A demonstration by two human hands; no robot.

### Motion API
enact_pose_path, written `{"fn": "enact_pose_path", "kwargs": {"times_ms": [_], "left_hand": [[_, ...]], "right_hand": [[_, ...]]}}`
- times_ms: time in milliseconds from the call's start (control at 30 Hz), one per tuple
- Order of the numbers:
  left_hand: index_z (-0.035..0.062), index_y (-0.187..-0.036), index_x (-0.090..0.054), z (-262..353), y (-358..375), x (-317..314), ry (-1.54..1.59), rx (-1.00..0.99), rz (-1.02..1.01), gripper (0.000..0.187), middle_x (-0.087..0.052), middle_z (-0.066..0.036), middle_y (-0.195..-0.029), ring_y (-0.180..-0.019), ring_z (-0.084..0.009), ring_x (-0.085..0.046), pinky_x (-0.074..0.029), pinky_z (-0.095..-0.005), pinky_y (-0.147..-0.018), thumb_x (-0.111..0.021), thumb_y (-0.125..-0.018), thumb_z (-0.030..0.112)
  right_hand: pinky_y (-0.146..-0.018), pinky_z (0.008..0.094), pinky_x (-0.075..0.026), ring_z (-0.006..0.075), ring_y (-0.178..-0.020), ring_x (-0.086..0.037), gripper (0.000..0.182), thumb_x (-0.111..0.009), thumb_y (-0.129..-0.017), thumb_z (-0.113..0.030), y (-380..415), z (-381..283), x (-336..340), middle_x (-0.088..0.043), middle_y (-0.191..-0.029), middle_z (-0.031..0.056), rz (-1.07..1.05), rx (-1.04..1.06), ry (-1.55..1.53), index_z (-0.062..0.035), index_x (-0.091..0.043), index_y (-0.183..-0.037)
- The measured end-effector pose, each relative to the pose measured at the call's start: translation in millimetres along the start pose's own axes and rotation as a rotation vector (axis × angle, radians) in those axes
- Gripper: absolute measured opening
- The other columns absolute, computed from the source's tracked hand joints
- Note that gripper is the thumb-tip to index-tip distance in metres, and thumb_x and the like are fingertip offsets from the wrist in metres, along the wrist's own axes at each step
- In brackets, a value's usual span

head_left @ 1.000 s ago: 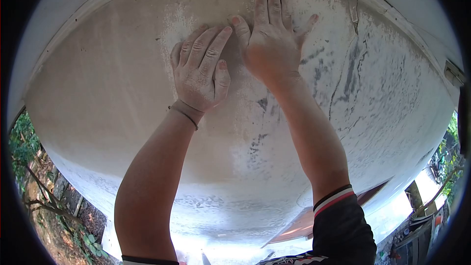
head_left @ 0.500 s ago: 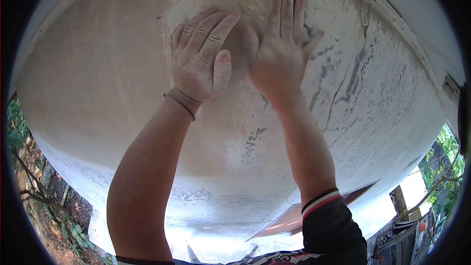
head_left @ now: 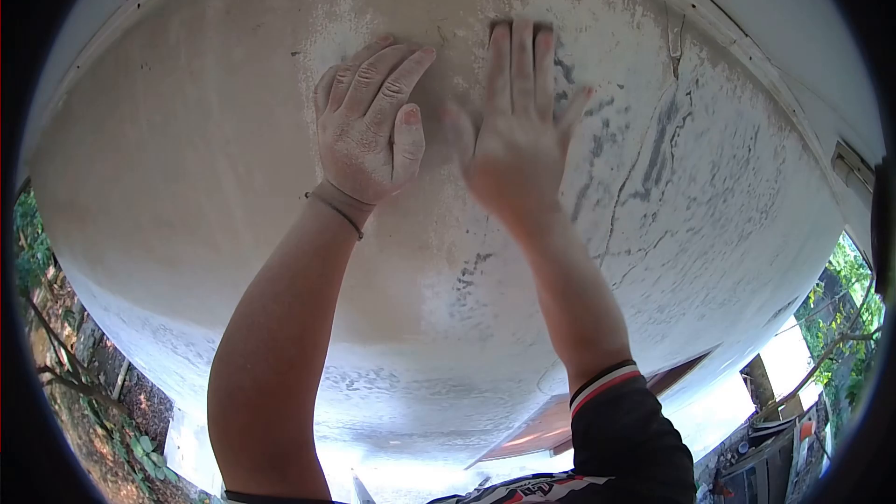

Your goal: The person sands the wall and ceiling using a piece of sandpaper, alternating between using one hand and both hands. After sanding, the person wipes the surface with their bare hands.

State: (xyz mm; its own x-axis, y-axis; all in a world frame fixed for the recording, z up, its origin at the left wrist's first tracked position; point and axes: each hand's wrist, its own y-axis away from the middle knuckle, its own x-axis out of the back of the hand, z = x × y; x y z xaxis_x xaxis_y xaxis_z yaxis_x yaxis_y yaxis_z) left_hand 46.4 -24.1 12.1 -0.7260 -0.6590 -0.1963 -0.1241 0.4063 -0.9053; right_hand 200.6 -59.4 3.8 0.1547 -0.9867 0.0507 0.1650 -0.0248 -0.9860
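1. Nearest, at the bottom, the person's bare forearms reach up towards a pale wall (head_left: 187, 149). A dark sleeve (head_left: 635, 439) with red and white trim covers the right elbow; a thin dark cord (head_left: 338, 212) circles the left wrist.

2. The left hand (head_left: 364, 131), dusted with pale powder, is at the wall, left of centre and towards its upper edge. Its fingers are loosely bent, close together, the thumb apart; nothing is visibly gripped.

3. Just beside it, the right hand (head_left: 523, 140), blurred, lies palm to the wall. Three long fingers point up, thumb and little finger spread. A dark strip (head_left: 501, 21) shows at the fingertips; whether it is shadow or something held beneath, I cannot tell.

4. The wall fills the middle, bowed by the lens: smooth beige to the left, patchy white and grey to the right. Long cracks (head_left: 623, 191) run down right of the right hand. Hard pressure there could, I judge, loosen flakes; rough patches could scrape fingertips, and powder could fall towards the face.

5. Pale trim (head_left: 737, 37) borders the wall's upper right edge; a reddish-brown panel (head_left: 537, 434) sits near its lower edge.

6. Farthest, greenery (head_left: 33, 252) shows beyond the left edge, and clutter (head_left: 765, 467) beyond the lower right corner.
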Motion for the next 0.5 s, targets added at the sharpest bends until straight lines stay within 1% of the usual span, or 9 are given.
{"fn": "enact_pose_path", "kwargs": {"times_ms": [67, 167, 200, 267, 367, 467, 500], "left_hand": [[0.0106, -0.111, -0.064, 0.0, 1.3, -0.9, -0.003, 0.001, 0.006, 0.036, -0.062, -0.007, -0.109, -0.108, -0.0252, -0.056, -0.037, -0.0397, -0.091, -0.038, -0.09, 0.025], [0.0109, -0.111, -0.064, -0.5, 1.7, 0.2, -0.019, -0.003, 0.003, 0.035, -0.062, -0.006, -0.109, -0.109, -0.0249, -0.056, -0.037, -0.0393, -0.091, -0.039, -0.09, 0.024], [0.011, -0.111, -0.064, -0.3, 1.0, -0.5, -0.021, -0.007, -0.001, 0.034, -0.062, -0.006, -0.109, -0.109, -0.0249, -0.056, -0.037, -0.0392, -0.091, -0.039, -0.09, 0.023], [0.0112, -0.11, -0.064, 1.0, 1.8, -0.9, -0.022, 0.003, -0.011, 0.034, -0.062, -0.006, -0.11, -0.109, -0.0249, -0.056, -0.037, -0.0392, -0.091, -0.04, -0.089, 0.023], [0.0112, -0.11, -0.064, -0.7, 0.6, -1.8, -0.025, -0.005, -0.011, 0.033, -0.062, -0.006, -0.11, -0.11, -0.0249, -0.055, -0.037, -0.0393, -0.092, -0.04, -0.089, 0.022], [0.0109, -0.11, -0.064, -0.9, 1.3, -0.6, -0.014, -0.008, -0.029, 0.033, -0.062, -0.006, -0.111, -0.111, -0.025, -0.055, -0.037, -0.0393, -0.092, -0.041, -0.088, 0.021], [0.0107, -0.11, -0.064, -0.1, 1.4, -1.1, -0.01, -0.001, -0.026, 0.033, -0.062, -0.006, -0.111, -0.111, -0.0251, -0.055, -0.037, -0.0393, -0.092, -0.041, -0.088, 0.021]], "right_hand": [[-0.106, 0.0646, 0.001, 0.0265, -0.14, -0.02, 0.068, -0.04, -0.092, -0.051, 60.9, -13.7, 5.9, -0.025, -0.151, 0.0105, -0.11, -0.04, 0.037, -0.0049, -0.033, -0.141], [-0.106, 0.0641, 0.0, 0.0257, -0.14, -0.021, 0.069, -0.039, -0.091, -0.053, 76.5, -15.4, 6.5, -0.026, -0.15, 0.0099, -0.118, -0.04, 0.056, -0.0057, -0.033, -0.142], [-0.106, 0.0638, 0.0, 0.026, -0.14, -0.021, 0.069, -0.038, -0.092, -0.053, 60.9, -11.5, 7.1, -0.025, -0.15, 0.0105, -0.077, -0.028, 0.1, -0.0056, -0.032, -0.142], [-0.106, 0.0632, 0.001, 0.0266, -0.14, -0.02, 0.069, -0.035, -0.093, -0.053, -0.6, 4.5, 5.6, -0.025, -0.151, 0.0117, 0.0, 0.009, 0.185, -0.0052, -0.03, -0.143], [-0.106, 0.0641, 0.001, 0.0267, -0.14, -0.02, 0.07, -0.037, -0.092, -0.053, -43.0, 16.0, 1.9, -0.025, -0.151, 0.0113, 0.091, -0.012, 0.086, -0.0054, -0.03, -0.143], [-0.104, 0.0681, -0.001, 0.0262, -0.14, -0.02, 0.07, -0.042, -0.09, -0.052, 5.6, 4.4, 3.7, -0.027, -0.15, 0.0102, 0.031, -0.041, 0.111, -0.0051, -0.034, -0.141], [-0.103, 0.0687, -0.001, 0.0258, -0.14, -0.021, 0.07, -0.043, -0.09, -0.052, 36.8, -4.5, 7.7, -0.027, -0.15, 0.0101, -0.046, -0.064, 0.098, -0.0048, -0.034, -0.141]]}}
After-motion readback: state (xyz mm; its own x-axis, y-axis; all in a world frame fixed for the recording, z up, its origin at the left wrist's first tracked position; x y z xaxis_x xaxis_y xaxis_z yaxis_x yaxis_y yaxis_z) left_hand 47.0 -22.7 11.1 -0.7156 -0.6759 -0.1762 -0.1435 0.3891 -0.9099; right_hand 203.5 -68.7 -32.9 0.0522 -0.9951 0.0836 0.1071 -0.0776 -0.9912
